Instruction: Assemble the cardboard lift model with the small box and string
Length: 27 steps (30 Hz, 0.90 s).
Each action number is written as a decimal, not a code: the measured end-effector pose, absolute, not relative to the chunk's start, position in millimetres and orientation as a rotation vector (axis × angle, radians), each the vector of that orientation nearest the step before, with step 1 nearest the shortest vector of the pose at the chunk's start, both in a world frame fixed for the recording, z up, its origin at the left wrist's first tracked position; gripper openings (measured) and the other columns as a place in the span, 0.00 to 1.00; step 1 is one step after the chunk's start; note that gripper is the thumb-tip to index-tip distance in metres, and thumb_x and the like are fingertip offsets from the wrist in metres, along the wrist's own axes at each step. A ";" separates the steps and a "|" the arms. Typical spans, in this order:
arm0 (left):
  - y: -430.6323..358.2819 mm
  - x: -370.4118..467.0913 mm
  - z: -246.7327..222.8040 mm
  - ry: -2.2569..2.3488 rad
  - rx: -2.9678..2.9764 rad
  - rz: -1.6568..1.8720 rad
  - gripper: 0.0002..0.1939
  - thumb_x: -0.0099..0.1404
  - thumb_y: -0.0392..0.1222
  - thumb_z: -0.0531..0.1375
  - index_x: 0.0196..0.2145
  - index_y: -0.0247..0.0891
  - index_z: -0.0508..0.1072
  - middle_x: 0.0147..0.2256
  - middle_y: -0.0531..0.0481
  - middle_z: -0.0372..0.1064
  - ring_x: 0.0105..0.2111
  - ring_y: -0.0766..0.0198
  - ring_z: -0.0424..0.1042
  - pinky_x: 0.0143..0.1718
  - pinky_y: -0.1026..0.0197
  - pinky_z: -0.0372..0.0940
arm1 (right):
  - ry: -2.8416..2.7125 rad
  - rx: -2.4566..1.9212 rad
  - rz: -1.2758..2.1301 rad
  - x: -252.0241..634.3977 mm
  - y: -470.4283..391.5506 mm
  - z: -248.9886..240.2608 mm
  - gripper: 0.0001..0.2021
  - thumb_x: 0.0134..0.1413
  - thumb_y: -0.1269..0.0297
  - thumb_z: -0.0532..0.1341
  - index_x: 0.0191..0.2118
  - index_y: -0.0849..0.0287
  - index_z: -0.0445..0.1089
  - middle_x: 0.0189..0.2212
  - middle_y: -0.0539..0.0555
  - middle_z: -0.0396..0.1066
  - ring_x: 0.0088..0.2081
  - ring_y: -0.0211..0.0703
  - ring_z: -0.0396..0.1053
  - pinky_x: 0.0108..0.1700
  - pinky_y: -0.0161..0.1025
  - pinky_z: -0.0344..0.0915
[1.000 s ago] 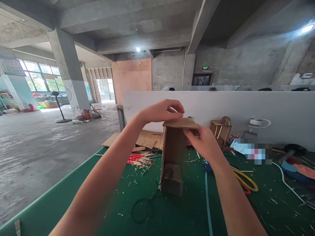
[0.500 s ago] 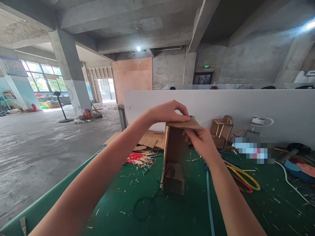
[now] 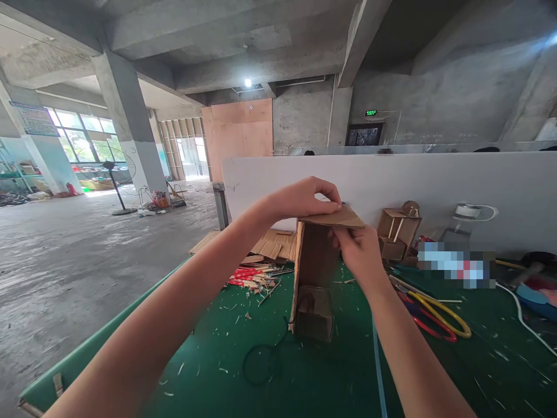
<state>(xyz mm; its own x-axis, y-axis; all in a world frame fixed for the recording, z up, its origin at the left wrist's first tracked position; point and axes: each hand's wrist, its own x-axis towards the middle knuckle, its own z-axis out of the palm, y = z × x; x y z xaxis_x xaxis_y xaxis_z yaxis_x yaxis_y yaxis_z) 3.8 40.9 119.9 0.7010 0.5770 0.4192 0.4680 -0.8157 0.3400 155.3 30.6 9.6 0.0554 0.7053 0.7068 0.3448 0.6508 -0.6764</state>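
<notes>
A tall, narrow cardboard box (image 3: 317, 255) stands upright on the green table (image 3: 209, 360), its front side open, with a small cardboard compartment (image 3: 314, 316) at its base. A flat cardboard piece (image 3: 337, 217) lies across its top. My left hand (image 3: 308, 197) presses on that piece from above, fingers curled and the fingertips on its surface. From the right, my right hand (image 3: 359, 249) pinches the piece's right edge, with its other fingers curled below it. A thin dark cord (image 3: 263, 366) loops on the table by the box.
Cardboard sheets (image 3: 274, 244) and a pile of thin sticks with red pieces (image 3: 252, 276) lie behind on the left. At right are another cardboard model (image 3: 398, 232), scissors with yellow and red handles (image 3: 439, 316) and a white cable (image 3: 520, 313). A white partition (image 3: 435, 186) rises behind.
The view has shifted slightly, so the box and both hands appear a little further right. Both hands keep their places on the top cardboard piece.
</notes>
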 end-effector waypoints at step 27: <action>35.8 1.4 109.8 0.923 2.451 0.858 0.11 0.56 0.44 0.58 0.33 0.34 0.72 0.42 0.44 0.74 0.42 0.63 0.71 0.44 0.59 0.63 | -1.274 -0.498 0.639 139.7 45.0 0.7 0.08 0.52 0.58 0.62 0.32 0.56 0.69 0.20 0.45 0.61 0.25 0.35 0.60 0.28 0.33 0.57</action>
<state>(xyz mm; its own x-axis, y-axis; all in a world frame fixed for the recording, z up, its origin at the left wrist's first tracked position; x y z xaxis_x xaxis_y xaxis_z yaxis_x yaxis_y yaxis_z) 1.4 35.8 109.8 0.5974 0.6907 0.4075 0.4565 -0.7107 0.5353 139.7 45.0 0.7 0.1635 0.6838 0.7111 -0.1609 0.7296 -0.6646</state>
